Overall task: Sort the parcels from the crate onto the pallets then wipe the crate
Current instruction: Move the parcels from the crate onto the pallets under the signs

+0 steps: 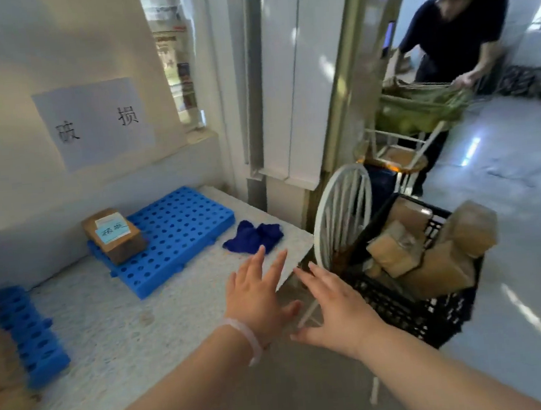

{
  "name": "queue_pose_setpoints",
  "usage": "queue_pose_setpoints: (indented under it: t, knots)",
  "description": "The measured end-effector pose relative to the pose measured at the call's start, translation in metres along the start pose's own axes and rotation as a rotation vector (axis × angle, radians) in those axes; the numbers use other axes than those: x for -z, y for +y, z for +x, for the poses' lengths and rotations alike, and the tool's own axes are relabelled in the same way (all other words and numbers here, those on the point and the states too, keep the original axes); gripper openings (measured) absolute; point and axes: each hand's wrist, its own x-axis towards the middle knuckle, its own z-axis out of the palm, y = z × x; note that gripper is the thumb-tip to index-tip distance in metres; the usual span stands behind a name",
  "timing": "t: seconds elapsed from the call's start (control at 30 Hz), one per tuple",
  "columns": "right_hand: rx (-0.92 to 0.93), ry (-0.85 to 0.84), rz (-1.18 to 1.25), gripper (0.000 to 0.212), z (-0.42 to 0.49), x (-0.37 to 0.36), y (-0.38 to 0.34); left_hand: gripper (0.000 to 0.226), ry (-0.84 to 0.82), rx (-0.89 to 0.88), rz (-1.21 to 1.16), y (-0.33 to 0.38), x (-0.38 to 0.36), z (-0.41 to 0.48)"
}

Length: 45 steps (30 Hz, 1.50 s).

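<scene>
A black plastic crate stands at the right on a white chair, filled with several brown cardboard parcels. On the speckled table lies a blue perforated pallet carrying one brown parcel with a pale blue label. A second blue pallet lies at the left edge with brown parcels partly cut off beside it. A dark blue cloth is bunched near the table's right edge. My left hand and my right hand hover with fingers spread, holding nothing, between table and crate.
A paper sign with two characters hangs on the wall above the far pallet. The white chair back rises between table and crate. A person in dark clothes handles a green bag on a stool at the back right.
</scene>
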Motion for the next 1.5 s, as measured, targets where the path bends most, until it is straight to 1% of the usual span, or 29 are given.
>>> queue_pose_setpoints:
  t: [0.17, 0.3, 0.4, 0.57, 0.7, 0.83, 0.93, 1.1, 1.2, 1.23, 1.27, 1.33, 1.4, 1.5]
  knots:
    - [-0.223, 0.048, 0.04, 0.108, -0.05, 0.022, 0.083, 0.095, -0.098, -0.126, -0.054, 0.086, -0.04, 0.018]
    - [-0.337, 0.113, 0.112, 0.105, -0.069, 0.031, 0.127, 0.095, -0.133, -0.249, -0.044, 0.133, -0.058, 0.031]
    - [-0.402, 0.128, 0.167, 0.104, -0.078, 0.033, 0.147, 0.093, -0.158, -0.282, -0.056, 0.153, -0.069, 0.047]
    - [-0.507, 0.106, 0.207, 0.105, -0.074, 0.032, 0.181, 0.09, -0.224, -0.32, -0.066, 0.177, -0.089, 0.081]
    - [-0.591, 0.115, 0.234, 0.103, -0.054, 0.041, 0.212, 0.09, -0.257, -0.366, -0.07, 0.196, -0.111, 0.122]
    - [-0.68, 0.165, 0.287, 0.1, -0.019, 0.059, 0.247, 0.09, -0.314, -0.385, -0.068, 0.213, -0.126, 0.182]
    - [-0.737, 0.174, 0.341, 0.099, 0.017, 0.062, 0.271, 0.088, -0.381, -0.36, -0.104, 0.214, -0.143, 0.228]
    - [-0.833, 0.083, 0.46, 0.093, 0.074, 0.05, 0.307, 0.084, -0.489, -0.263, -0.158, 0.206, -0.167, 0.303]
    - [-0.893, 0.093, 0.529, 0.089, 0.107, 0.045, 0.332, 0.08, -0.551, -0.238, -0.182, 0.203, -0.195, 0.35]
    - [-0.917, 0.103, 0.556, 0.088, 0.117, 0.043, 0.34, 0.079, -0.571, -0.242, -0.155, 0.203, -0.205, 0.362]
    - [-0.939, 0.111, 0.584, 0.086, 0.127, 0.042, 0.347, 0.078, -0.598, -0.216, -0.148, 0.202, -0.215, 0.373]
    - [-0.97, 0.114, 0.624, 0.083, 0.144, 0.037, 0.36, 0.074, -0.659, -0.076, -0.224, 0.205, -0.228, 0.387]
    - [-0.99, 0.108, 0.641, 0.081, 0.161, 0.032, 0.37, 0.069, -0.677, -0.009, -0.29, 0.206, -0.24, 0.399]
    - [-1.02, 0.107, 0.644, 0.077, 0.181, 0.027, 0.381, 0.063, -0.661, -0.007, -0.279, 0.206, -0.256, 0.415]
